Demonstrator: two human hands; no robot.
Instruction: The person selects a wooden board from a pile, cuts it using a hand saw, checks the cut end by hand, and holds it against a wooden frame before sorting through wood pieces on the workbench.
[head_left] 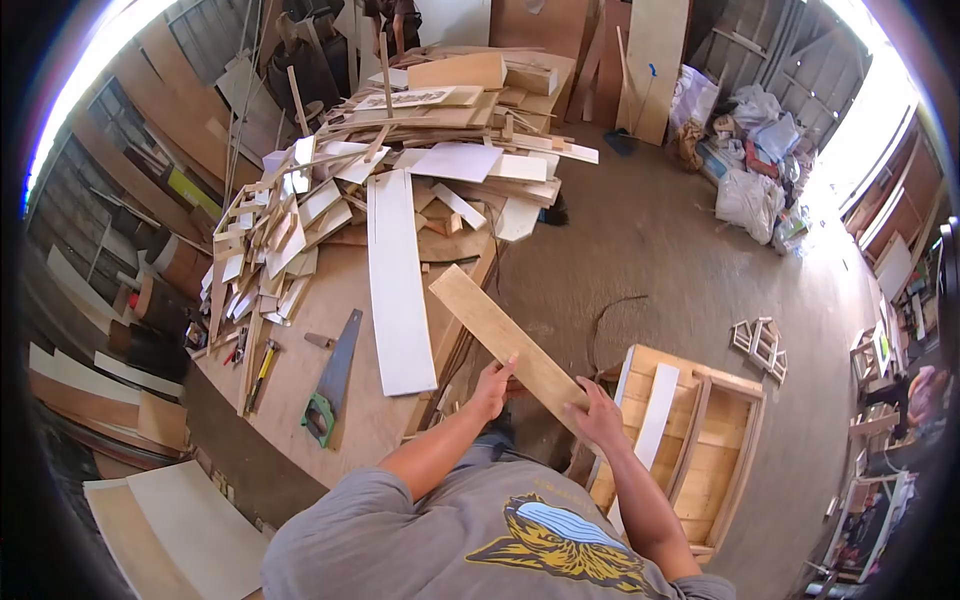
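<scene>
A bare wooden board (508,337) is held in front of my body, slanting from upper left to lower right. My left hand (493,388) grips its lower left edge near the middle. Around the board's right edge, farther down, my right hand (597,410) is closed. Beside the board, a long white plank (402,290) lies on the workbench (310,390). A handsaw (336,375) with a green handle rests to the left of that plank, and a hammer (262,376) with a yellow and black handle lies farther left.
A big heap of wood offcuts (300,225) covers the bench's far part. On the floor at right sits a wooden frame (700,450) with a white strip (655,415) in it. Plastic bags (750,200) are piled at the back right. A small wooden frame (761,348) lies nearby.
</scene>
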